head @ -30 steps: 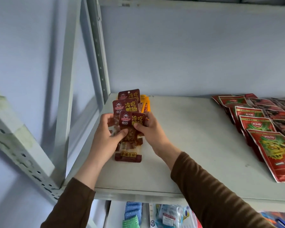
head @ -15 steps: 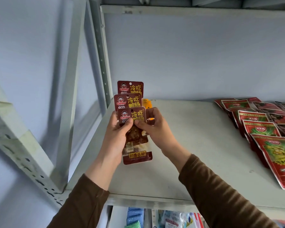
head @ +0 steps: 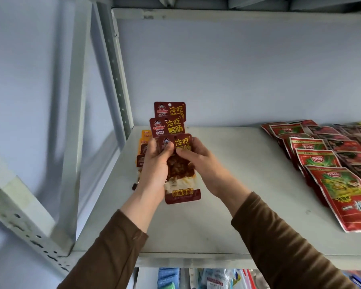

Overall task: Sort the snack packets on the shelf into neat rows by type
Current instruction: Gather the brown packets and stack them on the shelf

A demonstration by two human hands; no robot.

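Both hands hold a fan of three dark-red packets point(head: 169, 130) above the left part of the grey shelf point(head: 248, 184). The left hand point(head: 154, 165) wraps the fan's left edge, thumb on front; the right hand point(head: 200, 161) pinches the nearest packet. Yellow characters read 冷吃鸭肠; the nearest packet has a clear window showing reddish food and a strip reading 劲道爽脆. Orange packets point(head: 143, 144) lie behind the left hand. Red-and-green packets point(head: 325, 163) overlap in rows at right.

The dark red snack packets point(head: 171, 126) are glossy plastic film, with a clear window on the nearest. The red packets point(head: 342, 190) on the right shine likewise. The shelf point(head: 238, 205) is matt painted metal, lightly scuffed; its perforated upright point(head: 117, 80) too. The sleeves point(head: 290, 247) are brown cloth.
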